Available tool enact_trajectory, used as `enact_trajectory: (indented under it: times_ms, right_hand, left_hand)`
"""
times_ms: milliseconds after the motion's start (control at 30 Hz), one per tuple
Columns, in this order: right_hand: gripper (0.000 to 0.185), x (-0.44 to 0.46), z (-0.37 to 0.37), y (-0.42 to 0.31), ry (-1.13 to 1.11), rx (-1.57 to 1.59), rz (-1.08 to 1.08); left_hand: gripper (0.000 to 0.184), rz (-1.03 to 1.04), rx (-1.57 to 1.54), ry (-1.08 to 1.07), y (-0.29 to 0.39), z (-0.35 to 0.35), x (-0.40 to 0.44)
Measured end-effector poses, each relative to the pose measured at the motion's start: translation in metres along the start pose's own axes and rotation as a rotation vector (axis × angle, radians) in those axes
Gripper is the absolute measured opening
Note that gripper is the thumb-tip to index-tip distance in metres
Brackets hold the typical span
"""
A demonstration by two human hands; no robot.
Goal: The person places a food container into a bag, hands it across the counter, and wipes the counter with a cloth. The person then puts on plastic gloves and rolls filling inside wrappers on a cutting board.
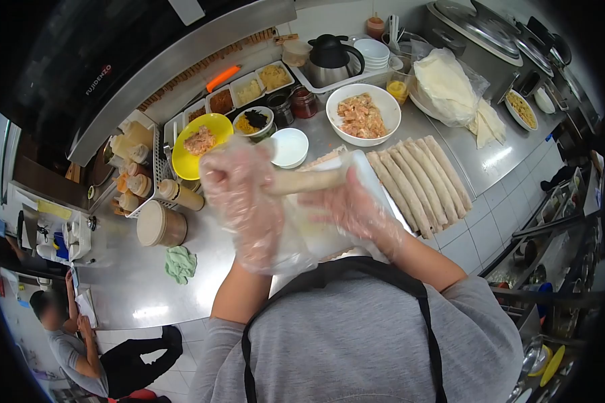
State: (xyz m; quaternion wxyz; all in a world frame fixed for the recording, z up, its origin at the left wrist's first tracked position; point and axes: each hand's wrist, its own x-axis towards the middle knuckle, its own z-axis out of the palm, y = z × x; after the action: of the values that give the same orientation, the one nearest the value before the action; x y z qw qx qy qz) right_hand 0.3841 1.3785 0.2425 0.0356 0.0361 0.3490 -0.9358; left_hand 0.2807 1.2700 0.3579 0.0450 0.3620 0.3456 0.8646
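Note:
A long pale uncooked spring roll (308, 181) is held up above the work surface between my two hands, both in loose clear plastic gloves. My left hand (238, 195) is closed around its left end. At its right end is my right hand (356, 208), thumb against the roll and fingers below it, slightly blurred. Beneath them lies a white board (380, 181), mostly hidden by my hands. To the right, several finished spring rolls (420, 185) lie side by side. A white bowl of minced filling (363, 115) stands behind, and a yellow plate (185, 158) with minced meat is at the left.
A small white bowl (290, 148), ingredient containers (247, 91), a thermos jug (331, 60) and bagged wrapper sheets (444, 84) line the back. Left are sauce bottles (181, 195), a round tub (161, 223) and a green cloth (180, 264). Another person (81, 342) is at lower left.

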Motion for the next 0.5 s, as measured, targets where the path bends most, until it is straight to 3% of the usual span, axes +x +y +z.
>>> enact_trajectory:
  times_ms: [67,100,167,233,300,333,400,500]
  right_hand:
    - [0.077,0.007,0.014,-0.028,0.15,0.086,-0.347]
    - [0.077,0.008,0.016,-0.038,0.153,0.088,-0.353]
    - [0.074,0.011,0.018,-0.054,0.171,0.08,-0.544]
    - [0.072,0.012,0.017,-0.058,0.135,0.065,-0.587]
    - [0.071,0.009,0.025,-0.057,0.131,-0.115,-0.635]
    - [0.071,0.01,0.027,-0.052,0.127,-0.117,-0.628]
    - [0.084,0.012,0.027,-0.038,0.09,-0.187,-0.542]
    - [0.076,0.005,0.019,-0.018,0.108,-0.341,-0.617]
  left_hand:
    - [0.021,-0.174,-0.162,0.239,-0.003,-0.025,-0.008]
    - [0.021,-0.178,-0.164,0.234,-0.007,-0.029,-0.014]
    - [0.035,-0.654,-0.28,0.345,-0.015,-0.039,-0.028]
    - [0.037,-0.891,-0.186,0.195,-0.038,-0.057,-0.059]
    - [0.038,-1.072,0.147,-0.147,-0.062,-0.07,-0.079]
    - [0.038,-1.069,0.146,-0.139,-0.069,-0.073,-0.086]
    - [0.036,-1.109,0.239,-0.443,-0.07,-0.066,-0.09]
    - [0.037,-0.937,0.239,-0.345,-0.063,-0.041,-0.081]
